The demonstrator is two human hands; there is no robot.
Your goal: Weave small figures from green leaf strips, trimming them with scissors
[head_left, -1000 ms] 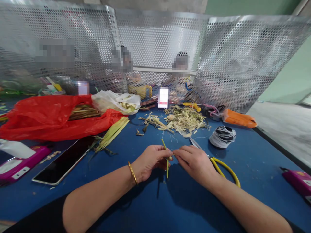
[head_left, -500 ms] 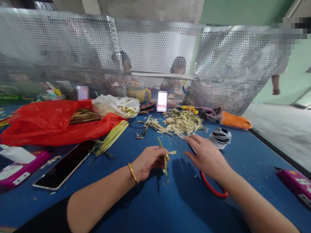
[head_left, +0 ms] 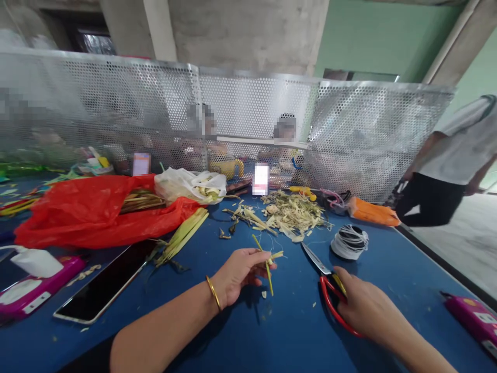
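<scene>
Between the thumb and fingers of my left hand (head_left: 243, 272) is a small cross-shaped piece of green plant strips (head_left: 268, 263), held just above the blue table. My right hand (head_left: 359, 300) has its fingers closed at the red handles of the scissors (head_left: 330, 300), whose blades point away toward the scraps. A spool of white string (head_left: 349, 242) stands just beyond the scissors. Past my left hand lies a pile of pale dried plant scraps (head_left: 297, 212), with thin threads trailing near the held piece.
On the left are a red plastic bag (head_left: 85, 207), green stalks (head_left: 182, 234), a dark phone (head_left: 106, 282) and a purple case (head_left: 42, 285). An orange packet (head_left: 373, 211) lies back right. A perforated metal screen (head_left: 252, 103) stands behind; a person (head_left: 446, 160) is at right.
My right hand has moved down and toward me, from above the scissors onto their handles. My left hand still holds the plant piece. The view has tilted up, and more of the person at right shows.
</scene>
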